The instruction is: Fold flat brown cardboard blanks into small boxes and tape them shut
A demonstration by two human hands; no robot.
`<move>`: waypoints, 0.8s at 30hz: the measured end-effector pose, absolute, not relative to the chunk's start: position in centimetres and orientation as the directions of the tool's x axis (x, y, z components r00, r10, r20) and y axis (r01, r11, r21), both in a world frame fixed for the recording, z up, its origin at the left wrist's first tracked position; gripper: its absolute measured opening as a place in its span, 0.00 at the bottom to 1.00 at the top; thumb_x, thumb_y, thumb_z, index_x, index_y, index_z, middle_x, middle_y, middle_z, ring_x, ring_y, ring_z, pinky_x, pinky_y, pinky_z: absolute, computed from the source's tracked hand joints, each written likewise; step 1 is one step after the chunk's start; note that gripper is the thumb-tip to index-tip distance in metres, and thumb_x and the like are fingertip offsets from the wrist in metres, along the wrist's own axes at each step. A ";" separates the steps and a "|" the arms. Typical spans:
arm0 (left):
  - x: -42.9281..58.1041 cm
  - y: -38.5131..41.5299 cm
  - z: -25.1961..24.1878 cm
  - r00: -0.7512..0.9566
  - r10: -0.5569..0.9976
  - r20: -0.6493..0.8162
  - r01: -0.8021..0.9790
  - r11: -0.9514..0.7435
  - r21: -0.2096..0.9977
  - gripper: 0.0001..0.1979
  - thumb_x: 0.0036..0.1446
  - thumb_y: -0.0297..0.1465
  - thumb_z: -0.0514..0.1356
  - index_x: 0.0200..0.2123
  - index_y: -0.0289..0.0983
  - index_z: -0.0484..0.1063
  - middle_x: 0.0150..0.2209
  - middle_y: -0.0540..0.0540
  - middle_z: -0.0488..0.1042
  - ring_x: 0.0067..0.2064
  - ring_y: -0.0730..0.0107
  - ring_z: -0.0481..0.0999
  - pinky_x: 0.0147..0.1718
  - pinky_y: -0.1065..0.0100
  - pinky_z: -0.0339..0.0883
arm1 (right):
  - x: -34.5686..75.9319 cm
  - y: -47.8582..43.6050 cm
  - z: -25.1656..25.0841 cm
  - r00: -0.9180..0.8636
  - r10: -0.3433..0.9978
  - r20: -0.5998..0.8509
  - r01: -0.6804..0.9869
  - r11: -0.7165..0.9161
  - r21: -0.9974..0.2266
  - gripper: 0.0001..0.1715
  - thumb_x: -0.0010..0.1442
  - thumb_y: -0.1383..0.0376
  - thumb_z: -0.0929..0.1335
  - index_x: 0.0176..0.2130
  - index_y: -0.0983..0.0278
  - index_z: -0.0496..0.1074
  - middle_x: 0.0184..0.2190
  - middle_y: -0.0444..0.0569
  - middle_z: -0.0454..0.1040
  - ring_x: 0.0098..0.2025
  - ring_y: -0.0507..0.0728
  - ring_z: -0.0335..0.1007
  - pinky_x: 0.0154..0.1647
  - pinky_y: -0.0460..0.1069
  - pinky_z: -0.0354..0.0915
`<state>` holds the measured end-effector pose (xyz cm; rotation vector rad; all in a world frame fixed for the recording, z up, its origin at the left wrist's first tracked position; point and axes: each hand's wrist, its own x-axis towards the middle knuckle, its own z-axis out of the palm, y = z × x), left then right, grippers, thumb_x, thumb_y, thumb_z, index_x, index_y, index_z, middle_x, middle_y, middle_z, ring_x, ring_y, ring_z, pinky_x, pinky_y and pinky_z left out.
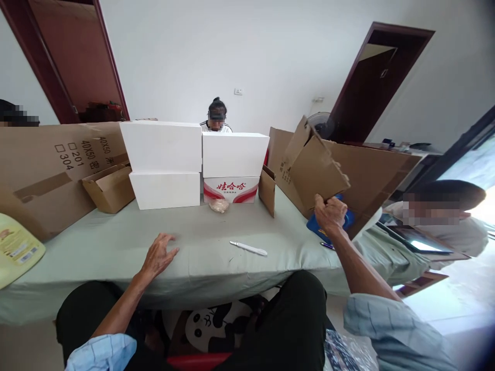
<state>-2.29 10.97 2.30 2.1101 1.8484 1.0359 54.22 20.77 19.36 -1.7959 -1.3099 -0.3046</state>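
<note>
My right hand (pixel 330 212) grips the lower corner of a brown cardboard box (pixel 315 167), which is tilted in the air at the right of the table. Behind that hand stands a blue bottle (pixel 317 229), partly covered. My left hand (pixel 159 255) hovers over or rests on the green tablecloth, fingers apart, holding nothing. Between the two hands lies a white scalpel-like knife (pixel 249 248). Farther back, a small clear bundle (pixel 219 206) sits before a white box with red lettering (pixel 232 190).
White boxes (pixel 166 147) are stacked at the back. Large cardboard (pixel 50 170) stands left beside a small open carton (pixel 110 188), near a yellow jug (pixel 17 252). More cardboard (pixel 371 175) and a pen (pixel 327 246) are at right. One person (pixel 216 118) sits opposite, another (pixel 441 221) at right.
</note>
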 end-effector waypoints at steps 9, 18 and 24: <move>-1.8 11.1 -1.7 -0.023 0.970 0.242 0.831 -0.116 0.544 0.07 0.57 0.32 0.64 0.40 0.39 0.78 0.42 0.43 0.82 0.44 0.57 0.81 0.50 0.59 0.74 | 52.4 26.2 14.2 0.478 0.774 0.416 0.851 -0.289 -0.439 0.22 0.69 0.62 0.65 0.43 0.74 0.84 0.42 0.72 0.83 0.46 0.71 0.79 0.44 0.55 0.67; -1.5 11.2 -3.0 -0.055 0.975 0.214 0.834 -0.073 0.547 0.11 0.60 0.37 0.59 0.40 0.40 0.79 0.38 0.45 0.82 0.40 0.59 0.80 0.46 0.60 0.74 | 51.2 30.9 13.3 0.432 0.840 0.330 0.877 -0.305 -0.372 0.27 0.74 0.63 0.62 0.56 0.76 0.82 0.50 0.74 0.82 0.54 0.73 0.79 0.52 0.57 0.69; -1.1 11.0 -4.1 -0.067 0.944 0.324 0.839 -0.122 0.531 0.13 0.62 0.40 0.57 0.37 0.42 0.79 0.37 0.46 0.81 0.41 0.57 0.81 0.45 0.59 0.74 | 50.0 33.6 12.6 0.401 0.868 0.292 0.886 -0.286 -0.365 0.26 0.75 0.63 0.62 0.58 0.72 0.82 0.51 0.71 0.82 0.54 0.71 0.79 0.51 0.54 0.68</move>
